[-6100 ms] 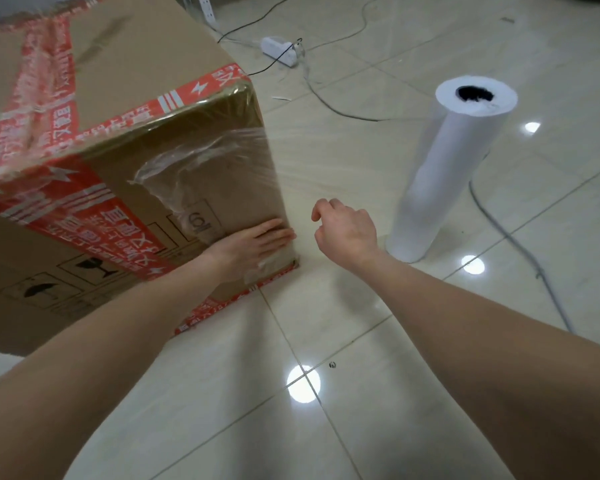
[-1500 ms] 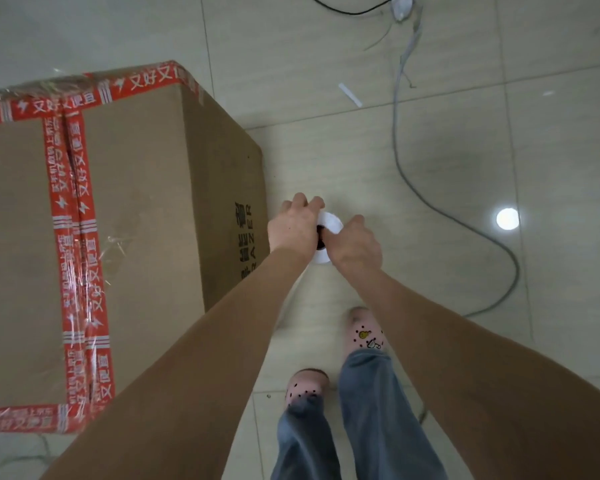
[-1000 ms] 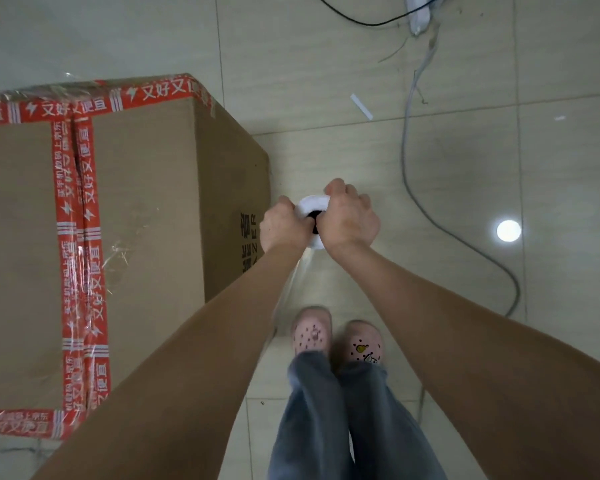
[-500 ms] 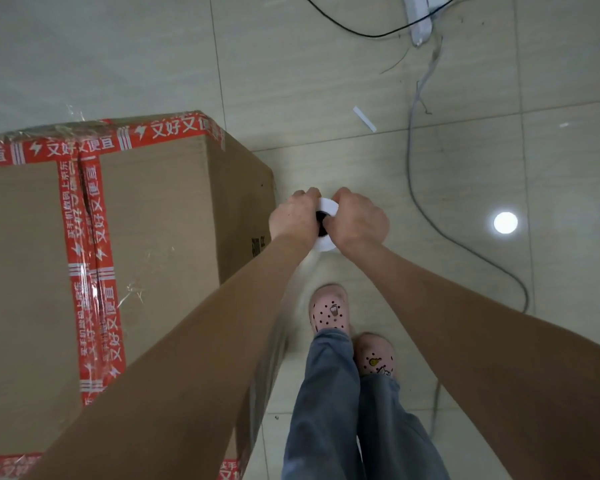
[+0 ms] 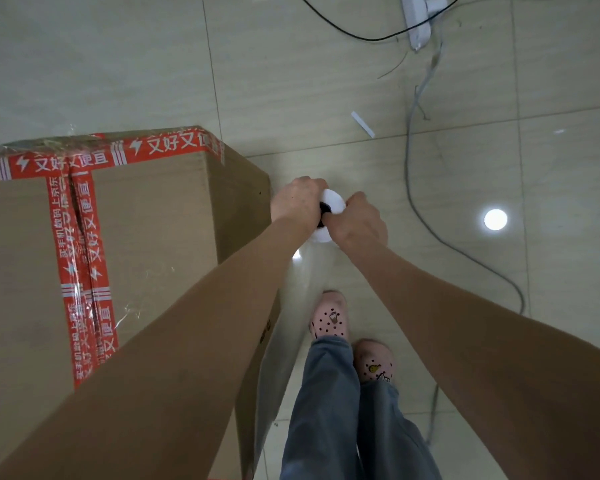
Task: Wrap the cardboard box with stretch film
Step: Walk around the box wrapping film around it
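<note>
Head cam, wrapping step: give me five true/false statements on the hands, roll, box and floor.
1. The left hand and right hand both grip the top end of the stretch film roll. True.
2. The roll lies flat on top of the cardboard box. False: it is held upright beside the box's right side.
3. Red tape with white print runs along the box's top seam. True.
4. The floor has no cables on it. False: a grey cable and a power strip lie on the tiles.
5. A film sheet runs from the roll back along the box's side. True.
</note>
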Available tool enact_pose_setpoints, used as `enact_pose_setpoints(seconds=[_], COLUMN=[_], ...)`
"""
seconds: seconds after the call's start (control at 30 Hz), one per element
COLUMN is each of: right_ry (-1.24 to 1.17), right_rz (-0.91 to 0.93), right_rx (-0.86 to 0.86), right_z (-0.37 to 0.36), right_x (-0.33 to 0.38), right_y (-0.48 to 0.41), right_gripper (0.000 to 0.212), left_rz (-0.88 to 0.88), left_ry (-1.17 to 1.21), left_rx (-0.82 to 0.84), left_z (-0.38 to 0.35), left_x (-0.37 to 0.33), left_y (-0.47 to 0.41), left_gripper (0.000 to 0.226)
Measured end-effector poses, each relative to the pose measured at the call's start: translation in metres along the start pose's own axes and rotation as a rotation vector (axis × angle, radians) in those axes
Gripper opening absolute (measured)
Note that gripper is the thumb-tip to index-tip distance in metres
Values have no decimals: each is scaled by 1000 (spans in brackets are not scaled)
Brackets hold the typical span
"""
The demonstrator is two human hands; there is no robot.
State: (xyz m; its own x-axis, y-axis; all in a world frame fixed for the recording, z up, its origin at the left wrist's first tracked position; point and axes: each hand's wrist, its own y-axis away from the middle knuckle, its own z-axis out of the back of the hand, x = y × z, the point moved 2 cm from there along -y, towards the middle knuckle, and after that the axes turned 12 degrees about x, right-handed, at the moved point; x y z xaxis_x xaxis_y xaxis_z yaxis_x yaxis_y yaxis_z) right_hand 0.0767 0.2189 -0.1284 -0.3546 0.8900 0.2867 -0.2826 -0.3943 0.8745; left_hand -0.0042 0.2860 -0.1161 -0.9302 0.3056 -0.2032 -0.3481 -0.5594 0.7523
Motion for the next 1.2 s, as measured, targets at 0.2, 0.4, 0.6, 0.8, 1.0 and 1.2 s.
enact_pose_setpoints(seconds=[0.2, 0.4, 0.6, 0.8, 1.0, 1.2], right_ry=[303, 331, -42, -311, -43, 285], right_rz=[89, 219, 65, 15, 105, 227], right_rx=[-114, -209, 5, 41, 15, -42], right_z=[20, 37, 23, 11, 35, 63], right_x=[26, 60, 76, 66, 73, 112], right_y=[-8, -17, -24, -24, -33, -42], right_gripper=[32, 30, 49, 40, 28, 29], left_rz=[77, 235, 404, 290, 17, 115], left_ry=[138, 434, 708, 482, -55, -3], left_rx=[-14, -73, -122, 9, -36, -78], left_z=[17, 33, 32, 42, 68, 95], left_x=[9, 17, 42, 36, 12, 17], left_y=[-11, -20, -23, -28, -42, -59], left_gripper=[20, 30, 39, 44, 39, 21])
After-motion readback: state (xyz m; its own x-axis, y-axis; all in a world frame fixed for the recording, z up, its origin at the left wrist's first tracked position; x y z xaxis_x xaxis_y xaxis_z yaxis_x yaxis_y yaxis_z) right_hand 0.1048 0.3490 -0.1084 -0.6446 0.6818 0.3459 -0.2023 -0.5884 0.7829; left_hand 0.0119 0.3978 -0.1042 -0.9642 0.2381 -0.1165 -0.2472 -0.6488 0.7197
